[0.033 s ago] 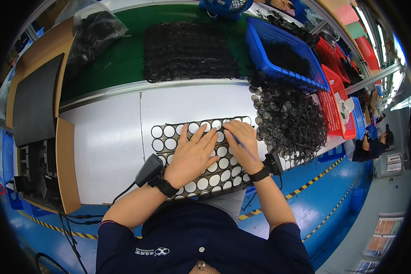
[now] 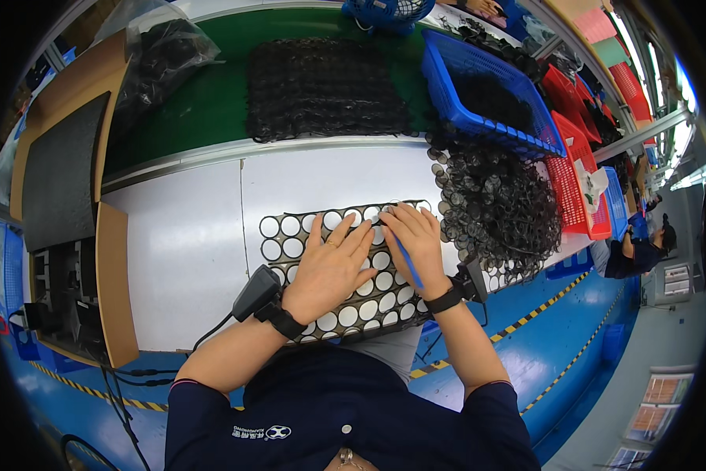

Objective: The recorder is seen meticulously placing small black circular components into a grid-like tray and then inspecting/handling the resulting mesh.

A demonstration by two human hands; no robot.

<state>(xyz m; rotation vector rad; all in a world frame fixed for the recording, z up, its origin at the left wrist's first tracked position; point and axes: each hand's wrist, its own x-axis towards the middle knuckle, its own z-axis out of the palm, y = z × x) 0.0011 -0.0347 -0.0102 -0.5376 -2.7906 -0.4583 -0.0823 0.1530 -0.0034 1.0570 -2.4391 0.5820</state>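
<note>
Black sheet (image 2: 280,238) underlies spread left fingers (image 2: 357,240); right fingers (image 2: 414,222) pinch blue stick (image 2: 407,260).

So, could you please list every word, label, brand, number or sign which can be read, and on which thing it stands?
Navy shirt: white emblem with lettering, which I don't copy out.
Dark sheet with white circles: no lettering visible.
Pink sheet, upper right: too small to tell.
Nothing else is readable.

Your dark sheet (image 2: 359,301), patterned with rows of white circles (image 2: 348,315), lies flat before you. Your slim blue stick (image 2: 408,261) slants over its right part, far end leaning leftward.
</note>
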